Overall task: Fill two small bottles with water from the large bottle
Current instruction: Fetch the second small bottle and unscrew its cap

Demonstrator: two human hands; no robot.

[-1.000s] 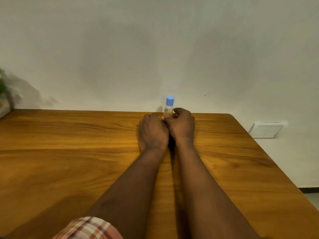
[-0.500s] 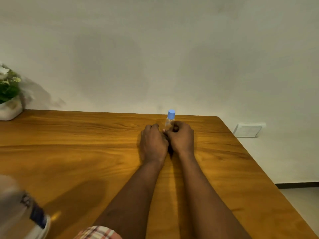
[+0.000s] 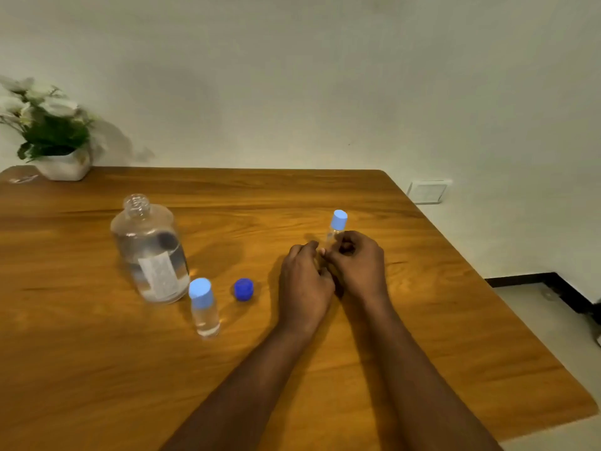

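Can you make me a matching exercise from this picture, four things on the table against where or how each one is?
Things:
1. large bottle
2. dark blue cap
3. near small bottle
4. far small bottle

States:
A. held between both hands
B. lying loose on the table
C. open, part full of water
D. capped, standing alone beside the large bottle

Pairs: 1-C, 2-B, 3-D, 4-A

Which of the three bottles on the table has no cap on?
The large bottle, left of both small ones: its threaded neck is bare. Each small bottle wears a light blue cap.
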